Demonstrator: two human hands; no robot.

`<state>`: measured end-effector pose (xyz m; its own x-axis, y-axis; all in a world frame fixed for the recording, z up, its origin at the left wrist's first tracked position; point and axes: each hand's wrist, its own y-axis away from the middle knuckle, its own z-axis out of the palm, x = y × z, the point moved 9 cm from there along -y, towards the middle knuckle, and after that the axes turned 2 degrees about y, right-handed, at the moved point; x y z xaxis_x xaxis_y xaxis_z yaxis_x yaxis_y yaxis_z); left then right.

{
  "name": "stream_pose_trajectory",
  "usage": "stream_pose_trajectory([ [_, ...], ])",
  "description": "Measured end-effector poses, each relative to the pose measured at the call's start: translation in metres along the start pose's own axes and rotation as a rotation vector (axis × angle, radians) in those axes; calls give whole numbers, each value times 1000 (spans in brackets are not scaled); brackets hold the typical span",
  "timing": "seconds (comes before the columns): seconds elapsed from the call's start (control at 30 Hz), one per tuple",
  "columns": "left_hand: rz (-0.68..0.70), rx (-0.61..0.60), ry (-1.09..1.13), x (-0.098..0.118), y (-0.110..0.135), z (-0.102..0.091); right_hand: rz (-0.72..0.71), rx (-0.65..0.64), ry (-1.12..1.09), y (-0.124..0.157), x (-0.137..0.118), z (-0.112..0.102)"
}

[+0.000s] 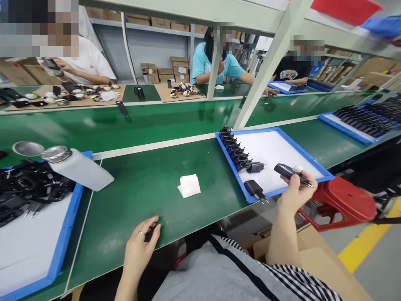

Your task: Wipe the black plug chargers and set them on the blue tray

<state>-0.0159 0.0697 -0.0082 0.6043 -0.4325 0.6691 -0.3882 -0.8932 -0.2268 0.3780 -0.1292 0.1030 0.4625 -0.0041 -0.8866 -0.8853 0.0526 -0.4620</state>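
Observation:
My right hand point(294, 194) grips a black plug adapter point(285, 170) above the right-hand blue-rimmed tray point(283, 138); a small white bit shows by the fingers, too small to name. Inside that tray, a row of black plug adapters point(234, 150) runs along the left side, with one adapter point(255, 167) beside the row and another point(254, 189) at the near corner. My left hand point(142, 238), a ring on one finger, rests at the near edge of the green table point(150, 167) with nothing in it, thumb and fingers apart. A folded white cloth or paper point(189, 186) lies beyond it.
A white bottle point(84, 169) with a metal top leans by the left tray point(59, 251), which holds a heap of black adapters point(28, 184). Another tray of adapters point(366, 119) is at far right. A slanted post point(266, 71) rises behind. A red stool point(347, 200) stands below right.

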Motion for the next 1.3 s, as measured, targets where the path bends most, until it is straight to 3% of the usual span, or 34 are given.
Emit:
stream_pose_trajectory([
  [0.07,-4,0,-27,-2,-1,-2,150,-24,94,-6,33,2],
  [0.13,-24,-10,-48,2,-6,-1,253,-153,252,-12,56,8],
  [0.2,20,-78,-54,27,-15,13,256,-262,380,-18,64,14],
  [0.27,210,-220,-37,80,-23,42,231,-321,454,-25,64,20],
  [0.33,548,-383,-16,155,-21,82,203,-335,485,-33,61,29],
  [0.4,830,-459,-19,220,-14,118,182,-338,491,-42,57,38],
  [0.47,960,-457,-66,262,-16,151,170,-351,475,-50,55,43],
  [0.53,1020,-444,-129,285,-20,176,174,-382,439,-54,56,44],
  [0.63,1046,-401,-181,293,-28,192,186,-461,379,-49,59,41],
  [0.77,1073,-277,-123,287,-33,182,194,-660,316,-16,60,57],
  [0.9,1039,-164,-105,283,-38,173,87,-969,420,20,51,90],
  [1.0,988,-117,-92,285,-47,169,-8,-1202,442,24,50,102],
  [1.07,928,-70,-70,286,-57,165,-47,-1203,485,7,56,102],
  [1.17,791,-4,4,282,-73,159,-81,-1083,625,-24,73,104],
  [1.3,497,-91,140,264,-94,171,-140,-1152,701,-25,87,127],
])
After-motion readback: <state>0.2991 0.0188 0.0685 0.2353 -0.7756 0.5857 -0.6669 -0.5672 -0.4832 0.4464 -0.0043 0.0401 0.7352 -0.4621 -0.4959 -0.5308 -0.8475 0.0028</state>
